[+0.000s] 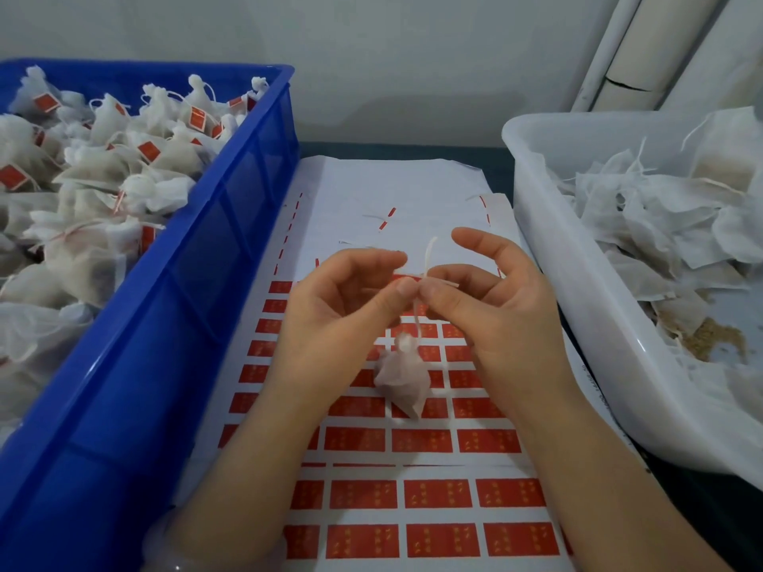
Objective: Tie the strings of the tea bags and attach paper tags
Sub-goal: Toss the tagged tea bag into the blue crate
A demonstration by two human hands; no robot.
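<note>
Tension probably matters most: left hand [347, 311] and right hand [499, 311] both pinch the string [429, 253] at mid-frame, the bag [402, 379] dangling toward 6 o'clock over the tags [437, 493], so keep it taut while folding one round it.

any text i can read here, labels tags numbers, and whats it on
Nothing reads clearly.
Red stickers on the sheet: gold marks, too blurred to read.
Red tags in the blue crate: too small.
Dark print at the sheet's right edge: blurred.
</note>
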